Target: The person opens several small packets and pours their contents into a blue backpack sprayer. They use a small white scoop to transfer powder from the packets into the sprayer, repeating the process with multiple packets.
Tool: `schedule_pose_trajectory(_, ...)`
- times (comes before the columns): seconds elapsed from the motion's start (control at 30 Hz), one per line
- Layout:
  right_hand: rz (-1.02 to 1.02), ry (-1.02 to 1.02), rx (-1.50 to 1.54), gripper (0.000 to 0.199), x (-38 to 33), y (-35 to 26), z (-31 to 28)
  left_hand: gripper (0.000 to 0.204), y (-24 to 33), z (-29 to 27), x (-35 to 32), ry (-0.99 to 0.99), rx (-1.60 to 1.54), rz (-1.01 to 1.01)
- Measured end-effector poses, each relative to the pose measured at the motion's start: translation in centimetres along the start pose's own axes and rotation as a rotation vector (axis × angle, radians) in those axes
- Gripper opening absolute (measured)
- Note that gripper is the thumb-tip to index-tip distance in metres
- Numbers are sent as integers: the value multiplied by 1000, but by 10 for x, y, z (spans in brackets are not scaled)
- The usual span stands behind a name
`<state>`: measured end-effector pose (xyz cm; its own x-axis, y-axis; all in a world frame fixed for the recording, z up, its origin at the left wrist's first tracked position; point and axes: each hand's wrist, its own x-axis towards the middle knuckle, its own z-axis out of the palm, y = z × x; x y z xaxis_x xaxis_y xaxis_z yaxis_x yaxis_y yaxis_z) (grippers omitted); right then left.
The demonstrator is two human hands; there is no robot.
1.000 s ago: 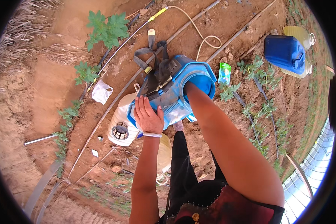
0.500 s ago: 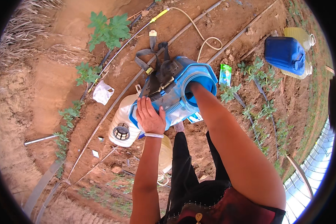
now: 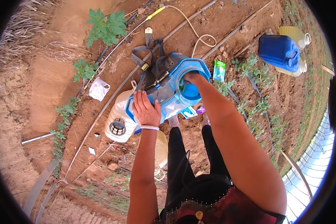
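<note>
A blue backpack sprayer tank lies tilted in front of me, its wide round mouth turned toward my right side. My left hand rests on the tank's lower end, fingers stretched out. My right hand reaches into the mouth; its fingers are hidden inside. Something greenish shows within the opening beside that hand, too little to name. Dark shoulder straps lie along the tank's far side. A whitish plastic jug stands against the tank's left end, with a black strainer basket at its mouth.
At the right stand a blue jerrycan and yellowish jugs. A green packet lies near the tank. A spray lance with a pale hose, pipes, a white plastic bag and plants spread over the soil.
My right hand has drawn back slightly toward the tank's mouth, and something greenish now shows inside. My left hand stays flat on the tank. The whole view has shifted a little.
</note>
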<state>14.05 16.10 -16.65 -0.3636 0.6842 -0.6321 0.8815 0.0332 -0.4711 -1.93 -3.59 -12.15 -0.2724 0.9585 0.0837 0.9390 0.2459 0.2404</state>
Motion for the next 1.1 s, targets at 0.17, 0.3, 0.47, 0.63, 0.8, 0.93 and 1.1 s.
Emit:
schedule_pose_trajectory(0.17,40,-78,55,44,1,-7,-17,55,-1,1,-2,1,1,-2)
schedule_pose_trajectory(0.3,67,-86,74,46,3,-12,-21,56,2,2,2,-1,-2,4)
schedule_pose_trajectory(0.47,93,-118,68,49,-4,-24,-26,56,-1,1,-2,-12,6,-7)
schedule_pose_trajectory(0.63,-6,-54,-107,45,15,-19,6,55,0,1,3,5,7,16)
schedule_pose_trajectory(0.8,-98,-20,-282,40,21,-12,16,54,-2,1,3,14,10,21)
schedule_pose_trajectory(0.93,-165,79,-381,37,-5,1,21,53,0,2,2,11,11,20)
schedule_pose_trajectory(1.1,-76,-311,-33,40,-24,-37,-43,54,-4,1,1,30,29,14)
